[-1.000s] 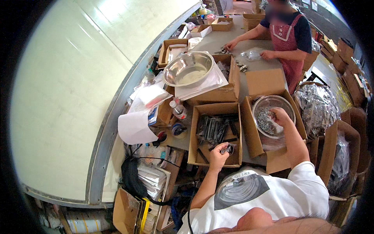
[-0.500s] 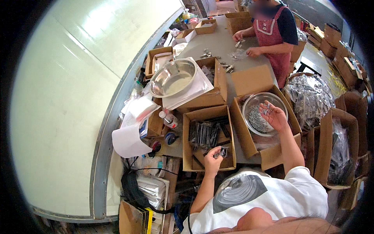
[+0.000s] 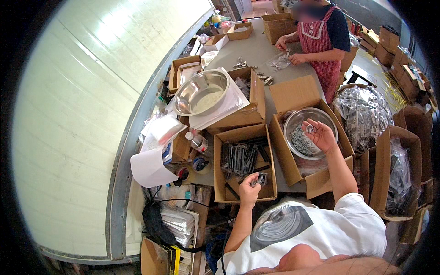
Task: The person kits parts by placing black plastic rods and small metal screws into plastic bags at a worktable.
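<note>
Over the near edge of the cardboard box (image 3: 245, 130) of dark bar-shaped metal parts (image 3: 241, 157), my left hand (image 3: 250, 190) is closed on a small clear plastic bag (image 3: 261, 179) with something dark in it. My right hand (image 3: 322, 137) is palm up above a steel bowl (image 3: 332, 120), its fingers loosely curled around a few small silvery screws (image 3: 311, 129). A heap of similar small screws (image 3: 301, 141) lies in that bowl, partly hidden by the hand. The bowl sits inside another open cardboard box (image 3: 283, 153).
A large steel basin (image 3: 202, 93) rests on papers atop a box. A bottle (image 3: 197, 141) stands to its near side. Across the table, a person in a red checked apron (image 3: 316, 43) handles small parts. A big bag of shiny pieces (image 3: 363, 114) stands right.
My right hand has lowered slightly toward the screws, with fewer showing on its fingers. The left hand has barely moved. Across the table, the other person's hands have come closer together.
</note>
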`<state>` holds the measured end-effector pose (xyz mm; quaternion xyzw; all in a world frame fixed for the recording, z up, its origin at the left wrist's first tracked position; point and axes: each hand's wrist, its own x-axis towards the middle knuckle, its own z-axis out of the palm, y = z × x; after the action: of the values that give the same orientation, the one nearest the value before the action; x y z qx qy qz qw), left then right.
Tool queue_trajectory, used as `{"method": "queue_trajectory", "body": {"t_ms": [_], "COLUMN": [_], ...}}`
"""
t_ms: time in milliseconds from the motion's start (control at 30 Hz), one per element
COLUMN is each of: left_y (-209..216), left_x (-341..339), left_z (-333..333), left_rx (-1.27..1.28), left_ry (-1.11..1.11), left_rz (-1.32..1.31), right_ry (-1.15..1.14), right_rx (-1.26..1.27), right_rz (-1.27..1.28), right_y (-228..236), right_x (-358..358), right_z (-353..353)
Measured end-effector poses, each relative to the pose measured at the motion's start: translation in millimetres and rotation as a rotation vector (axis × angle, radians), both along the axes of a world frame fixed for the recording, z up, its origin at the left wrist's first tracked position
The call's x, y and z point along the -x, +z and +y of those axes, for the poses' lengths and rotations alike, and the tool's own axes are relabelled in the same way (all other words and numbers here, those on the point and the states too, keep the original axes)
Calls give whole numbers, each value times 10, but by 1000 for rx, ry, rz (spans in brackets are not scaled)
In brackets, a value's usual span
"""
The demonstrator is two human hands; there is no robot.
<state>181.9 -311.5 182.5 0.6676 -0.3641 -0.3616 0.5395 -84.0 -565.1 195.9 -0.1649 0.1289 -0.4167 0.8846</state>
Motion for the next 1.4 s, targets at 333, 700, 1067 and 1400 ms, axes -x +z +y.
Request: {"method": "queue_trajectory", "body": {"t_ms": [333,700,1067,1400], "left_y": [-51,-77,-41,-35], "left_x": [-7,-7,0,14], "left_z": [-6,-4,-1,-2], "left_rx": [9,28,13,51], "left_ry": [8,9,18,23], "left_rz": [-1,12,-23,-35], "right_ry": [-40,-24,-44,-59], "right_rx": [-77,37,63,85], "right_rz": [152,118,154,233], "right_y": [-230,-132,-21,-51], "right_x": [46,23,-6,-8], "right_z": [-128,-61,-1,-8]}}
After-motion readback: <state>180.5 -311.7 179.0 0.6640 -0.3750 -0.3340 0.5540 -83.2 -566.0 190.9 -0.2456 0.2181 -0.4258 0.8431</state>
